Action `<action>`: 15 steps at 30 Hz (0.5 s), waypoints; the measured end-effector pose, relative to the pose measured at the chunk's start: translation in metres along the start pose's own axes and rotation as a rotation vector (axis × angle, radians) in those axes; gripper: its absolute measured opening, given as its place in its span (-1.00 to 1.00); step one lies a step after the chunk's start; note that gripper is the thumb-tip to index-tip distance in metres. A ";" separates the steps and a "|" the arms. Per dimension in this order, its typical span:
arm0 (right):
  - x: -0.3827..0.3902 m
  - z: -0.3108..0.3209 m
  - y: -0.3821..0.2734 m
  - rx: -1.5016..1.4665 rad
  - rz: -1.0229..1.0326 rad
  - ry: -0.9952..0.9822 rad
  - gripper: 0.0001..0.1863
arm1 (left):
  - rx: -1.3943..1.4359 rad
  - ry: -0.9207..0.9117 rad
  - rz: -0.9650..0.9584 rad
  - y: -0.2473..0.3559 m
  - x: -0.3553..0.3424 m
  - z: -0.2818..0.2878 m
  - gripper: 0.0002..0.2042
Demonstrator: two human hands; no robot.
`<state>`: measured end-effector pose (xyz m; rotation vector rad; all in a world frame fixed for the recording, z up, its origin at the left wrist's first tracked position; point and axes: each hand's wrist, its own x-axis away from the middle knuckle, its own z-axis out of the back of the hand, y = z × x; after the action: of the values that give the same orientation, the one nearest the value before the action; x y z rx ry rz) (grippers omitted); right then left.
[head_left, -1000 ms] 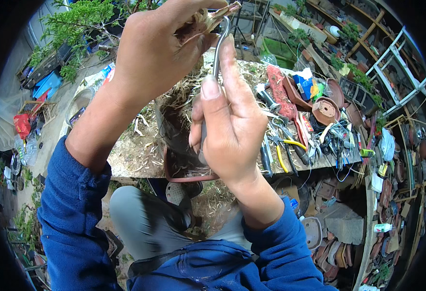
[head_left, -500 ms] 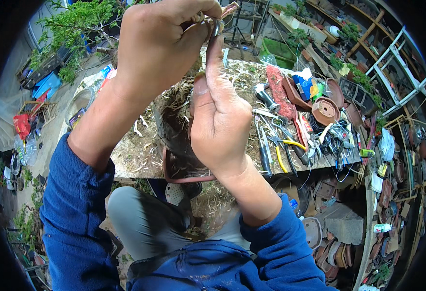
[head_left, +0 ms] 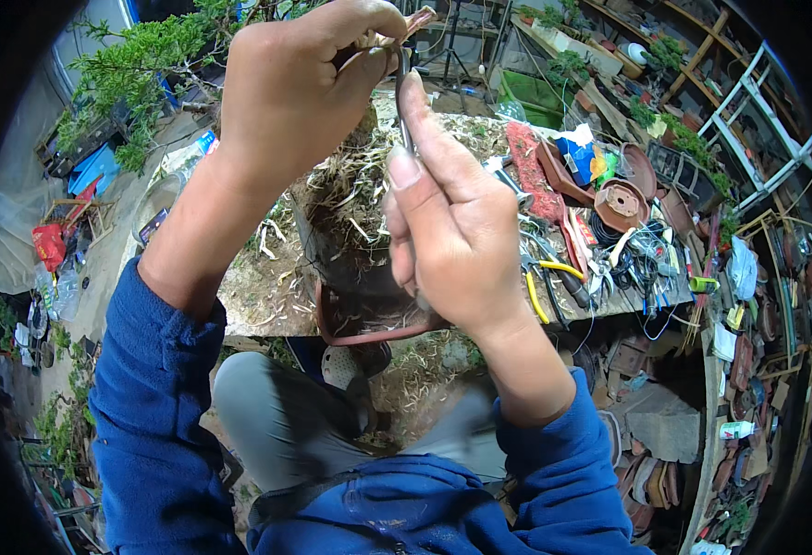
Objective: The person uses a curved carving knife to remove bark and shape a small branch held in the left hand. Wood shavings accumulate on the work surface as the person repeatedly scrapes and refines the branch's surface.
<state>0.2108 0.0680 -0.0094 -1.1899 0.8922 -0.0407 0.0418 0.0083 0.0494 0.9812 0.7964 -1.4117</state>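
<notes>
One slim metal tool [head_left: 401, 100], near upright, gripped in right hand [head_left: 457, 215]; left hand [head_left: 288, 85], farther up, clasps pale stripped wood [head_left: 421, 18], end jutting up-right; tool's top just below wood, beside left thumb.

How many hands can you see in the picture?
2. The left hand is at the top, around a pale woody piece; the right hand is lower, to its right, holding a metal tool. I see no others.
</notes>
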 end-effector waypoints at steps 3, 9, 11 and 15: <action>0.010 -0.015 0.008 -0.161 -0.037 0.033 -0.44 | -0.037 -0.017 -0.105 0.005 0.001 0.008 -0.71; 0.009 -0.025 0.020 -0.115 0.082 0.108 -0.43 | -0.019 -0.074 -0.055 0.009 0.003 0.012 -0.65; 0.002 -0.025 0.024 -0.067 0.132 0.114 -0.43 | -0.010 -0.050 -0.074 0.006 0.002 0.007 -0.66; -0.007 -0.031 0.033 0.025 0.230 0.141 -0.44 | 0.013 0.024 -0.108 -0.001 0.002 0.001 -0.70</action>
<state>0.1732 0.0609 -0.0347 -1.0645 1.1454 0.0507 0.0410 0.0064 0.0486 0.9790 0.8694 -1.5016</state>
